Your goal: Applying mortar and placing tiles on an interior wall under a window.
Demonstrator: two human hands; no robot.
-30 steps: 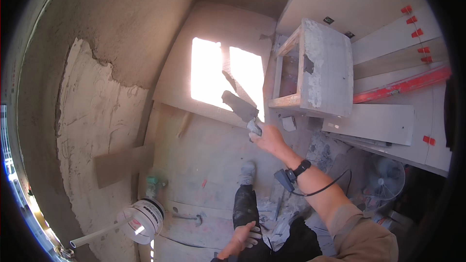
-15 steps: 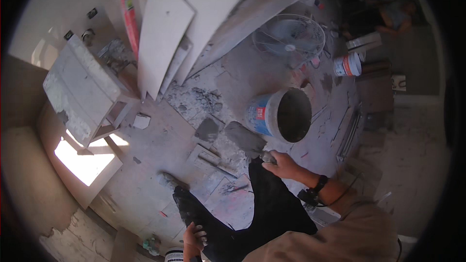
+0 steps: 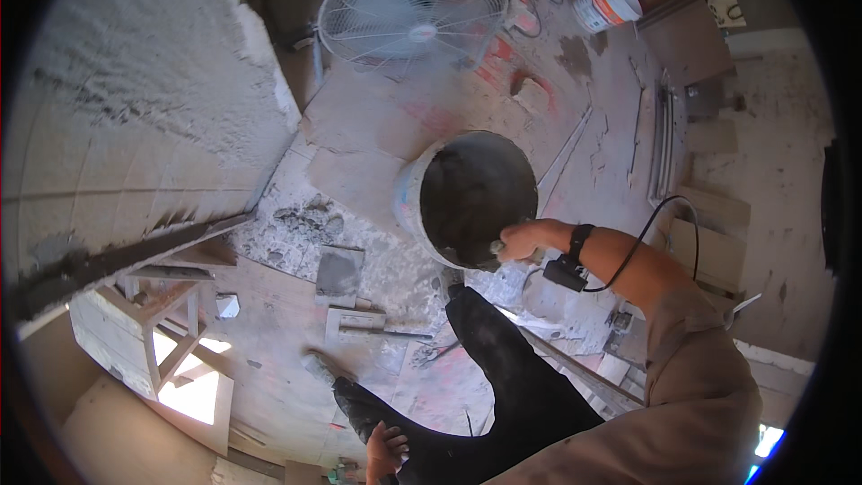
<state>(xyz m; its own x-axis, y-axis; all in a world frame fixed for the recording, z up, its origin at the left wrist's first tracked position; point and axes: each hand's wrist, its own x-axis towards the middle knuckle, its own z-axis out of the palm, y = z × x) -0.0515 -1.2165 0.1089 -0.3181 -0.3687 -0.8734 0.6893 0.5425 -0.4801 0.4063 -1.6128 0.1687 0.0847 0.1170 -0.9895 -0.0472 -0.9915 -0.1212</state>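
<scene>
A bucket (image 3: 409, 207) holds dark grey wet mortar (image 3: 476, 193), and its mouth tilts toward me. My right hand (image 3: 523, 241) is closed at the near right rim, gripping a trowel by its handle; the blade is hidden inside the bucket. A black band and a small dark device with a cable sit on that wrist. On my left leg, in dark trousers (image 3: 512, 377), rests my left hand (image 3: 388, 445), its fingers apart and holding nothing. A square grey plate (image 3: 339, 276) lies on the floor left of the bucket.
A large fan (image 3: 422, 33) stands beyond the bucket. Farther right is a white-and-orange bucket (image 3: 608, 2). A plastered panel (image 3: 144, 99) rises at left above a wooden box frame (image 3: 135, 341). Mortar crumbs (image 3: 310, 220), metal strips (image 3: 663, 139) and a flat-bladed tool (image 3: 350, 328) lie about.
My right hand has brought the trowel from beside the bucket to its mouth, and the blade has gone inside. My view has shifted closer to the bucket. The left hand stays on the leg.
</scene>
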